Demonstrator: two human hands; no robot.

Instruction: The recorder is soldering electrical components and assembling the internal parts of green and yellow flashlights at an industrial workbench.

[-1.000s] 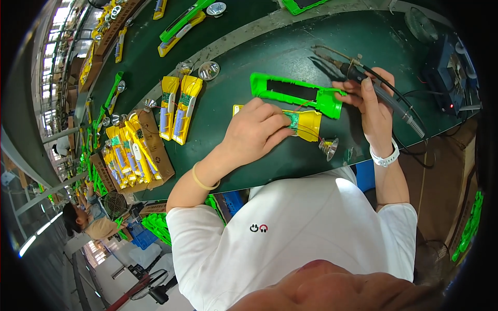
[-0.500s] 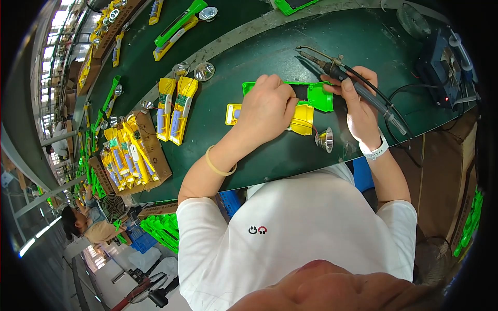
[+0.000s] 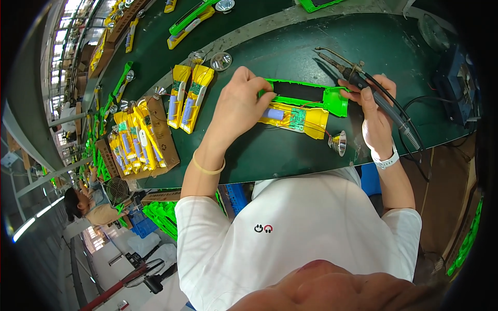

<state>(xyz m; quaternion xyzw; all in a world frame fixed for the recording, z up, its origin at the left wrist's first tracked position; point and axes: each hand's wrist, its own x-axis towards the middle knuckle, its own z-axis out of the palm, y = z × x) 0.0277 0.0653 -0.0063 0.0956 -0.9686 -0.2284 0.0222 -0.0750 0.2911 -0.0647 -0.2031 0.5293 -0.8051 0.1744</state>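
My right hand (image 3: pixel 377 109) is wrapped round a soldering iron (image 3: pixel 395 120), with a thin curved feed tube along its tip. The tip points up and left above the bench. My left hand (image 3: pixel 241 98) pinches thumb and forefinger together at the left end of a green lamp housing (image 3: pixel 337 103); what sits between the fingertips is too small to make out. A dark strip lies along the green housing. Just nearer to me is a yellow housing (image 3: pixel 317 123) bearing a lilac battery (image 3: pixel 275 113) and a green circuit board (image 3: pixel 297 118). Thin wires run from it to a silver reflector (image 3: pixel 339 143).
Two yellow lamp halves (image 3: pixel 193 103) lie left of my left hand, near a loose reflector (image 3: pixel 221 61). A carton (image 3: pixel 167 150) full of similar halves stands at the bench's left edge. At the right are a dark blue soldering unit (image 3: pixel 456 78) and its cable.
My left hand has moved left off the middle of the housings, uncovering the battery and circuit board. My right hand keeps hold of the soldering iron. The whole view has shifted slightly.
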